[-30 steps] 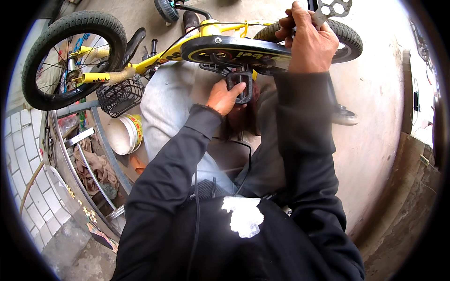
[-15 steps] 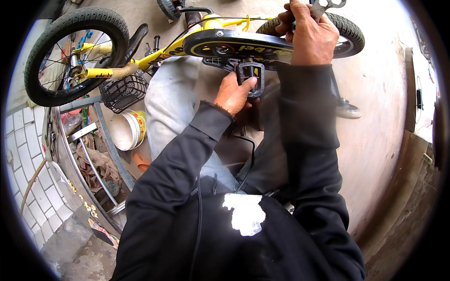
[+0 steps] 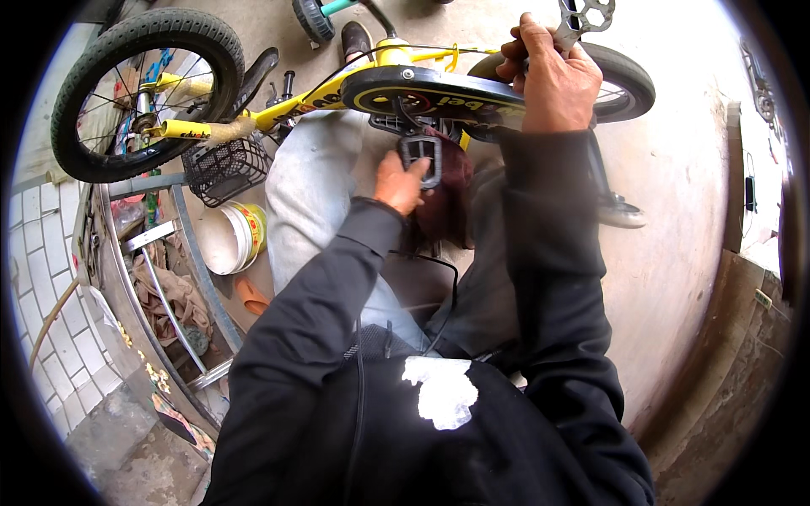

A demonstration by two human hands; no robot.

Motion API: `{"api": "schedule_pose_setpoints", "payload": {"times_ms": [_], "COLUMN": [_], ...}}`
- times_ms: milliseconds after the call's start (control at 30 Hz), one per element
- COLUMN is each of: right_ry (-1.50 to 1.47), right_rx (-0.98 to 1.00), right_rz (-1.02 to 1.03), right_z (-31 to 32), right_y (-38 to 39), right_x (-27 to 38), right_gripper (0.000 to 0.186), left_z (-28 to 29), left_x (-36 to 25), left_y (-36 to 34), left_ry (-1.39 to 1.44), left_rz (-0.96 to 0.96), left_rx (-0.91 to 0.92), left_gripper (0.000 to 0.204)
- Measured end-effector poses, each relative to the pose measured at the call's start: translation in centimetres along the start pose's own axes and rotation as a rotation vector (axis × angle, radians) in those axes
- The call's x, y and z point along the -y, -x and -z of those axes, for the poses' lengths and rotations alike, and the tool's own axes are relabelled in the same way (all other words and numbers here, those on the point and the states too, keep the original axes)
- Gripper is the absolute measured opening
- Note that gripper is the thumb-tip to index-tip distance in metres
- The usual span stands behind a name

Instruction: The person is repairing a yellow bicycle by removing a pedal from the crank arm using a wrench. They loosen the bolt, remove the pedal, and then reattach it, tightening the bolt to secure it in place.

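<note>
A yellow child's bicycle (image 3: 278, 112) lies across the far side, over my knees, with its black chain guard (image 3: 447, 94) facing me. My left hand (image 3: 398, 184) is closed on a black pedal (image 3: 421, 158) below the guard, its thumb lying over the pedal's frame. The crank runs from the pedal up to the guard. In my right hand (image 3: 558, 88), raised beside the rear wheel (image 3: 629, 84), is a flat metal multi-hole wrench (image 3: 585, 20), its holed end sticking up past the fist. Behind the pedal is something dark red (image 3: 445, 194), its kind unclear.
The front wheel (image 3: 228, 51) stands at the far left, above a black wire basket (image 3: 226, 171). A white bucket (image 3: 245, 238) and an orange object (image 3: 251, 295) sit left of my leg, beside a metal frame (image 3: 202, 261) with cloth inside. Another small wheel (image 3: 313, 20) is at the top.
My left hand and the pedal have moved left, with the pedal turned. The dark red thing behind it has come into sight. My right hand has shifted slightly left and down, still holding the wrench.
</note>
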State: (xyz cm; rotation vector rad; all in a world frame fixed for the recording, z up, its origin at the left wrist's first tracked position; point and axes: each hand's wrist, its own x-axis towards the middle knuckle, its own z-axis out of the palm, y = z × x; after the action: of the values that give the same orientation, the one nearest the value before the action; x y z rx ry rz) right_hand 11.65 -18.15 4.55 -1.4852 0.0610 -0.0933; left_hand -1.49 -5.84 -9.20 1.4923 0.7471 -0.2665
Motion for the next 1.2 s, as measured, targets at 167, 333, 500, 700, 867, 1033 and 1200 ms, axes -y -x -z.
{"api": "schedule_pose_setpoints", "payload": {"times_ms": [167, 333, 500, 700, 867, 1033, 1200], "right_ry": [0.005, 0.007, 0.010, 0.004, -0.177, -0.192, -0.158], "right_rx": [0.006, -0.019, 0.010, 0.041, 0.079, 0.072, 0.087], "right_rz": [0.032, 0.013, 0.041, -0.003, -0.013, -0.080, -0.089], "right_z": [0.2, 0.2, 0.1, -0.1, -0.4, -0.8, -1.0], "right_y": [0.1, -0.2, 0.1, -0.3, -0.7, -0.6, -0.9], "right_x": [0.3, 0.2, 0.2, -0.3, 0.0, 0.2, 0.1], "right_gripper": [0.023, 0.023, 0.024, 0.024, 0.020, 0.019, 0.020], "left_z": [5.0, 9.0, 8.7, 6.5, 8.6, 5.0, 3.0], "left_x": [0.1, -1.5, -5.8, -6.3, -2.9, 0.6, 0.4], "left_y": [0.7, 3.0, 7.2, 7.7, 4.4, -0.4, -1.0], "left_ry": [-0.089, -0.022, 0.049, 0.020, -0.173, 0.031, 0.117], "left_rz": [-0.012, -0.062, -0.168, -0.281, -0.120, 0.144, 0.170], "left_rx": [-0.045, -0.080, -0.073, -0.142, -0.219, 0.137, 0.185], "left_gripper": [0.031, 0.031, 0.029, 0.031, 0.034, 0.038, 0.033]}}
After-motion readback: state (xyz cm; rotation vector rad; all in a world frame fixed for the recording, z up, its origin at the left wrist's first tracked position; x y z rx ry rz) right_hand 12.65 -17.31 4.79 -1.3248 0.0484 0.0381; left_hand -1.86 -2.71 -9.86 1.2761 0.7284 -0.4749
